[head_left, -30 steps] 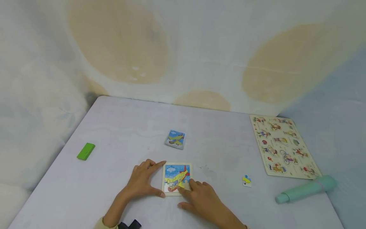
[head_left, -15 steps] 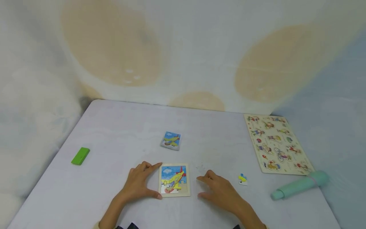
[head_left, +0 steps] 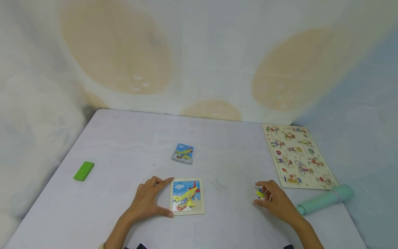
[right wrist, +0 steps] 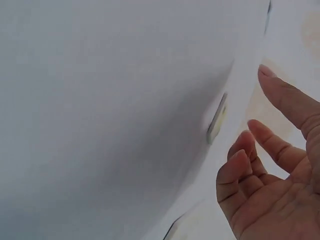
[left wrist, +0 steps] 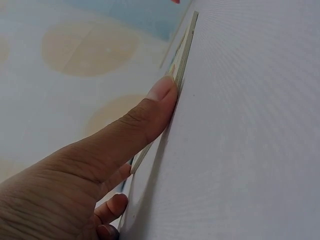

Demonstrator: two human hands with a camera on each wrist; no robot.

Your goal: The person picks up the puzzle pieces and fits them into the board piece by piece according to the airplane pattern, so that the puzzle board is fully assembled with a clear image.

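Note:
In the head view, a square puzzle board [head_left: 203, 197] with an airplane picture lies at the middle front. My left hand [head_left: 146, 200] rests along its left side, forefinger and thumb spread to touch the two left corners. In the left wrist view, the straight thumb [left wrist: 135, 122] presses the board's edge [left wrist: 187, 52]. At the lower right of the picture, part of the board shows bare wood. My right hand [head_left: 277, 202] reaches around a loose puzzle piece [head_left: 260, 194], thumb and forefinger apart on either side. In the right wrist view, a gap shows between the fingers and the piece [right wrist: 218, 120].
A small airplane picture card [head_left: 183, 154] lies beyond the board. A green block [head_left: 84, 171] is at the left. On the right are a wooden peg puzzle [head_left: 298, 157] with figures and a rolled teal mat [head_left: 326, 199]. Patterned cloth hangs behind the table.
My right hand has left the puzzle board and moved right to the loose piece. The left hand has stayed at the board's left edge. The head view has shifted slightly.

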